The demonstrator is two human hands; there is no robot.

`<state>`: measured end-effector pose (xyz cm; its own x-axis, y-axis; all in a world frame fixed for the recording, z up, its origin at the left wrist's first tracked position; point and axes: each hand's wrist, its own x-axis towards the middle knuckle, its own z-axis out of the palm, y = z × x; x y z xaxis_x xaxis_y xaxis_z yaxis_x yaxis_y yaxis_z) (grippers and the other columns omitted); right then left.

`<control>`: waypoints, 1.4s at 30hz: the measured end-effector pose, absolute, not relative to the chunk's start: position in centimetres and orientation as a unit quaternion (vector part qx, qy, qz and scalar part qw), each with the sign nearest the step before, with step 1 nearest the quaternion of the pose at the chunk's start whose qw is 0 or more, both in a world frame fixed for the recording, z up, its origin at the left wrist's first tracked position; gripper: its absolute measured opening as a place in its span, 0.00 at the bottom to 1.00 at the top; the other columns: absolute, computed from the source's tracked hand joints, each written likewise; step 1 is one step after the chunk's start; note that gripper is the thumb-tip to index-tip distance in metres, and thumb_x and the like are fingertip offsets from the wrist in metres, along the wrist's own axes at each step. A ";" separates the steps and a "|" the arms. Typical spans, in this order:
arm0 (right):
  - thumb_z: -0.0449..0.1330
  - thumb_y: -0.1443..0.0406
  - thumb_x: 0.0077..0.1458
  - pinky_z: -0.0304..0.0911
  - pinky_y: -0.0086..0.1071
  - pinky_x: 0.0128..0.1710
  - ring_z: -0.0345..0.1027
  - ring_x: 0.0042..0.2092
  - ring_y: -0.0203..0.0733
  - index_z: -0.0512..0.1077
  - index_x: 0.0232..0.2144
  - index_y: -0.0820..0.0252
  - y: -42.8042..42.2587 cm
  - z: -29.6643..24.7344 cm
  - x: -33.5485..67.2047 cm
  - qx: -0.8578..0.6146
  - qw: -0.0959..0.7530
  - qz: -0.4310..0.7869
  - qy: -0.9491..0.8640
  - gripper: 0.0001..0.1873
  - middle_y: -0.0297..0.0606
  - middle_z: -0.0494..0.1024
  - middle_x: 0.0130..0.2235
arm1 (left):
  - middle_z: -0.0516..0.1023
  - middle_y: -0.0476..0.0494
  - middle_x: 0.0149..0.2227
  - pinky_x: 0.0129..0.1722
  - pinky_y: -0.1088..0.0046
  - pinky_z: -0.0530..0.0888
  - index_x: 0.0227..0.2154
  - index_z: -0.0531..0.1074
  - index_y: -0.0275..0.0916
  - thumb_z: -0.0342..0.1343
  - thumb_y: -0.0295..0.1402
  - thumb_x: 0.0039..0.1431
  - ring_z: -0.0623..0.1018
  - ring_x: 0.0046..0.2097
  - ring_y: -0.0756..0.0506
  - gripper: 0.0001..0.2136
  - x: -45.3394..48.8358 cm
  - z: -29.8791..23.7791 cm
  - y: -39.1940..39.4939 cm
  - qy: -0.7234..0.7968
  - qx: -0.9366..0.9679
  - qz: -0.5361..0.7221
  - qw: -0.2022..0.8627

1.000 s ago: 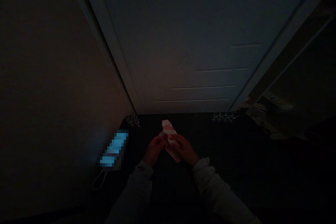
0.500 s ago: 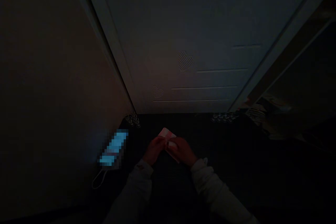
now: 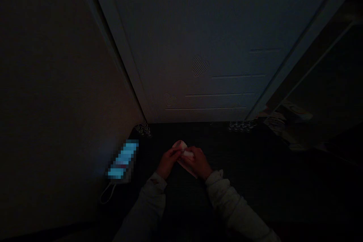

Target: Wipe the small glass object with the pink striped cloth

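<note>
The scene is very dark. A small pink-and-white striped cloth piece (image 3: 181, 146), perhaps a sock, lies on a dark surface (image 3: 244, 159) in front of me. My left hand (image 3: 167, 162) pinches its left edge with closed fingers. On its right side rests my right hand (image 3: 198, 162), fingers curled over the folded fabric. Both arms wear pale long sleeves. Much of the cloth is hidden under my fingers.
A lit phone screen (image 3: 123, 160) glows at the left with a white cord loop (image 3: 107, 195) below it. A white door (image 3: 204, 45) with heart marks stands behind. Small shiny clusters (image 3: 143, 129) sit at the door's base. Dim clutter (image 3: 286, 121) lies at the right.
The striped cloth stood taller a second ago; it has been folded down and now shows only as a small bundle between my hands. The picture has grown darker.
</note>
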<state>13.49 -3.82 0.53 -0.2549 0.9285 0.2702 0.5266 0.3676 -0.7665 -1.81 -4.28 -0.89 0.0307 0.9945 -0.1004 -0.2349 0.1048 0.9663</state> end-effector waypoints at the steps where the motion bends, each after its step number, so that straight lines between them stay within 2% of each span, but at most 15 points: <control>1: 0.56 0.55 0.45 0.58 0.31 0.33 0.62 0.37 0.41 0.66 0.33 0.59 -3.8 0.6 13.5 -0.493 0.364 0.281 -0.738 0.16 0.38 0.71 0.34 | 0.74 0.39 0.39 0.42 0.68 0.64 0.35 0.72 0.35 0.57 0.35 0.43 0.72 0.40 0.43 0.14 -1.8 -0.8 -4.3 0.458 0.418 0.523 0.585; 12: 0.56 0.54 0.44 0.55 0.27 0.26 0.62 0.29 0.36 0.64 0.29 0.59 -3.8 0.5 13.5 -0.495 0.366 0.338 -0.712 0.15 0.34 0.69 0.27 | 0.73 0.39 0.39 0.41 0.69 0.65 0.33 0.72 0.34 0.56 0.35 0.45 0.72 0.39 0.44 0.12 -1.7 -0.3 -4.5 0.441 0.427 0.516 0.598; 17: 0.52 0.57 0.49 0.54 0.26 0.25 0.61 0.28 0.35 0.64 0.27 0.60 -3.8 0.6 13.6 -0.476 0.380 0.344 -0.714 0.11 0.32 0.68 0.25 | 0.74 0.41 0.36 0.38 0.70 0.65 0.33 0.71 0.35 0.56 0.34 0.45 0.72 0.35 0.46 0.12 -1.7 -0.5 -4.5 0.435 0.416 0.519 0.606; 23: 0.50 0.58 0.51 0.55 0.26 0.27 0.62 0.29 0.35 0.65 0.29 0.60 -3.9 0.7 13.8 -0.454 0.390 0.371 -0.711 0.11 0.33 0.69 0.27 | 0.74 0.42 0.33 0.35 0.72 0.65 0.33 0.71 0.35 0.56 0.34 0.45 0.72 0.33 0.47 0.11 -1.7 -0.5 -4.6 0.440 0.412 0.521 0.604; 30: 0.53 0.59 0.47 0.58 0.28 0.29 0.62 0.31 0.36 0.66 0.33 0.60 -3.8 0.9 13.9 -0.458 0.399 0.401 -0.685 0.12 0.34 0.70 0.29 | 0.74 0.45 0.32 0.37 0.71 0.65 0.30 0.70 0.36 0.58 0.30 0.42 0.72 0.34 0.48 0.09 -1.8 -0.7 -4.6 0.441 0.400 0.529 0.605; 38: 0.56 0.61 0.43 0.59 0.29 0.30 0.61 0.31 0.36 0.65 0.34 0.59 -3.4 0.8 14.0 -0.447 0.405 0.452 -0.657 0.13 0.32 0.68 0.30 | 0.73 0.45 0.31 0.38 0.72 0.65 0.28 0.70 0.35 0.58 0.30 0.42 0.71 0.35 0.48 0.07 -1.8 -0.4 -4.6 0.437 0.403 0.535 0.601; 42: 0.56 0.62 0.43 0.59 0.29 0.32 0.62 0.32 0.36 0.64 0.35 0.60 -3.2 0.8 14.1 -0.437 0.404 0.464 -0.655 0.14 0.33 0.68 0.32 | 0.73 0.44 0.34 0.38 0.72 0.64 0.28 0.69 0.35 0.58 0.30 0.43 0.71 0.36 0.48 0.07 -1.8 -0.3 -4.6 0.433 0.399 0.539 0.602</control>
<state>14.14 -3.22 0.79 -0.2904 0.9489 0.1240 0.1978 0.1863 -0.9624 -1.78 -4.60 -0.28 0.0429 0.9949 -0.0917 -0.3031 0.1004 0.9476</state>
